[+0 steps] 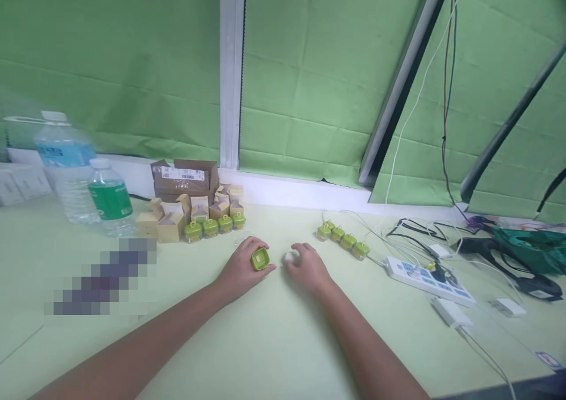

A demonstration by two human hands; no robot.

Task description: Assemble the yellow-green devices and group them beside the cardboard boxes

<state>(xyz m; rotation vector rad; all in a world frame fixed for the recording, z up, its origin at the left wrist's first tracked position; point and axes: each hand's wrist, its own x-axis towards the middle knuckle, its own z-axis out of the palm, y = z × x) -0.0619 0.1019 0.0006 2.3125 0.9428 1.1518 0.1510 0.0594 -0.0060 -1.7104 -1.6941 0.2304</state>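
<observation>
In the middle of the table, my left hand [241, 268] is closed around a small square green lid [260, 259], its hollow side turned toward me. Just to its right, my right hand [308, 270] has its fingers curled on a small whitish object [290, 257], too blurred to name. A gap separates the two hands. Beyond my left hand stands a row of small clear containers with green lids [210, 229]. A second group of green-lidded containers [348, 242] sits in a slanting line beyond my right hand.
Opened small cardboard boxes [171, 226] stand before a brown carton [186, 179]. At left are a large water bottle [71, 182] and a green-labelled bottle [111, 202]. At right lie a power strip [427, 281], a white adapter [451, 312], cables and a black device [508, 267].
</observation>
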